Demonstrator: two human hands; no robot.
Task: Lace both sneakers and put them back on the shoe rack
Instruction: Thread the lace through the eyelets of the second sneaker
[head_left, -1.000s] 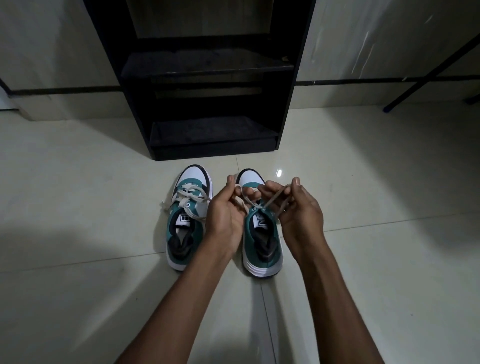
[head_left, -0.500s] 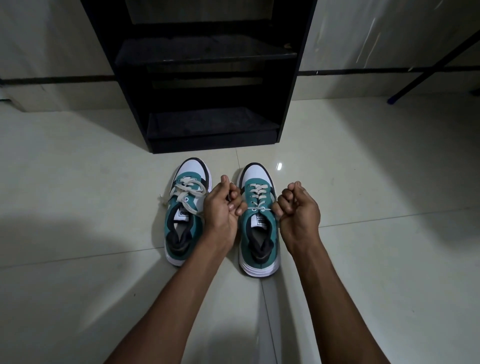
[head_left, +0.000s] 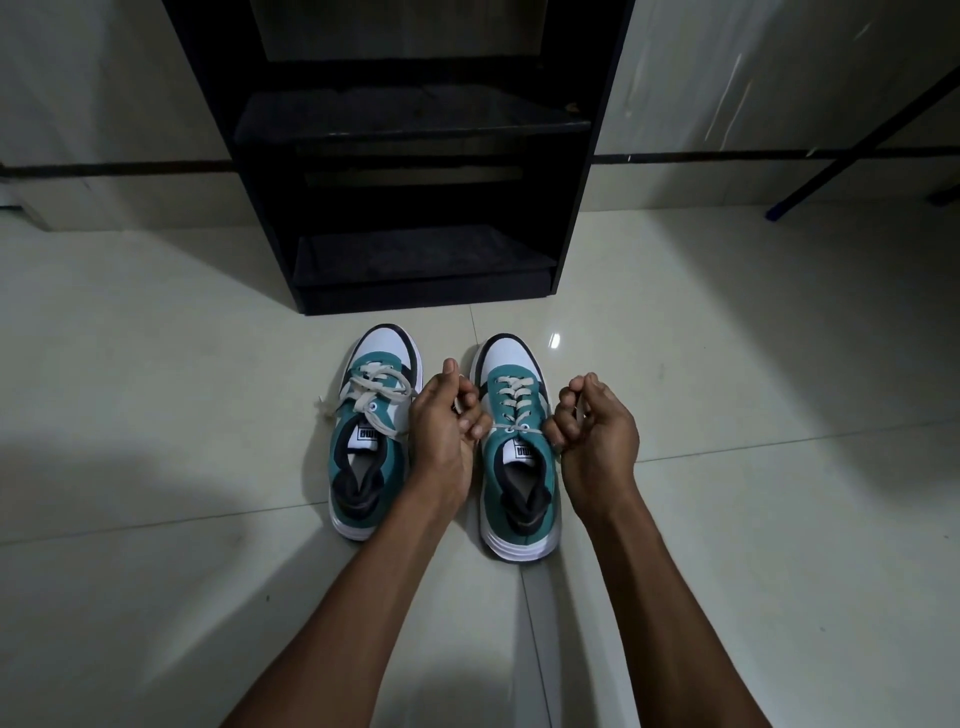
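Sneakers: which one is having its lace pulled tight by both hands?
The right sneaker: the left hand and right hand flank it, each gripping a lace end. The left sneaker lies untouched, bow tied.

Floor, left and right of frame: bare pale glossy tile floor (head_left: 156, 415), open.
Centre: pair of teal-and-white sneakers (head_left: 371, 436) side by side, narrow gap between.
Upper centre: black open-fronted shoe rack (head_left: 587, 208); both shelves free.
Upper right: slanting dark rod (head_left: 857, 145).
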